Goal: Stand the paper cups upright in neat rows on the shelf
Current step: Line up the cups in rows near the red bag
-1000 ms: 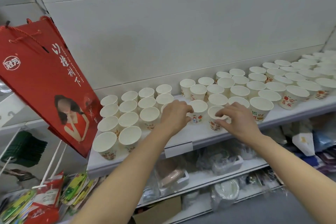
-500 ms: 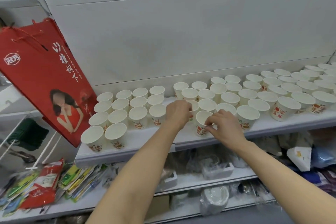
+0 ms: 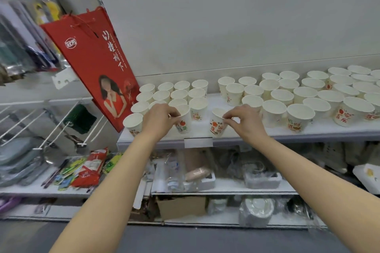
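Many white paper cups with red and orange print stand upright in rows on the white shelf (image 3: 236,131). My left hand (image 3: 159,118) grips one cup (image 3: 183,121) at the front of the left group. My right hand (image 3: 244,119) pinches the rim of another cup (image 3: 217,124), which leans slightly to the left near the shelf's front edge. A gap of bare shelf lies behind these two cups, between the left block of cups (image 3: 174,92) and the larger right block (image 3: 298,92).
A red paper gift bag (image 3: 96,63) hangs at the shelf's left end, close to the leftmost cups. Wire hooks (image 3: 47,125) and packaged goods sit further left. Lower shelves (image 3: 222,187) hold plastic-wrapped items and a cardboard box (image 3: 181,207).
Both hands have slid their cups leftward along the shelf's front, out of the right block. The left hand's cup now stands against the left group. The camera has also turned left.
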The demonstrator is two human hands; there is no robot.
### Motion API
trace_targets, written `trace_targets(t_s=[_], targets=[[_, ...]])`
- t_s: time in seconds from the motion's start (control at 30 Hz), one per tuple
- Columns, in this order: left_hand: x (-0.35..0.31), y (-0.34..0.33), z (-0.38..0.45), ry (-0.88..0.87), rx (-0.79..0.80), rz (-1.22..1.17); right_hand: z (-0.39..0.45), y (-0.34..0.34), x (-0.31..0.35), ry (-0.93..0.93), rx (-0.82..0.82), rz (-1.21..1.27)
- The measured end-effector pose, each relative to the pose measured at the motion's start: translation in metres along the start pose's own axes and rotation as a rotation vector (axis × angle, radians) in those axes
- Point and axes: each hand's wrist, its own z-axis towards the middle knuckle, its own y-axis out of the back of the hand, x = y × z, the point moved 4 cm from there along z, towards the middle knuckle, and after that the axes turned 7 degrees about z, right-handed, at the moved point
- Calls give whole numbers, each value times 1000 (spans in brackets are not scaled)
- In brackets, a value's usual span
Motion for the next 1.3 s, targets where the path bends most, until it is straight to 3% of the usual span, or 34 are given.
trace_targets(t_s=[0.27,0.5,0.67,0.93,1.07,1.3], targets=[[5,-14,8,-94,2,137,14,-23,15,32,45,-81],[15,-20,14,-181,-17,188,21,-44,29,196,-46,-168],[20,-27,13,-236,-9,182,22,-65,38,315,10,-243],[19,-25,19,-240,11,107,15,-78,37,281,8,-258],[12,-11,29,-235,-84,69,14,-62,31,274,-72,-224],[-48,-24,91,-260,-48,54,42,11,-34,200,-249,-353]])
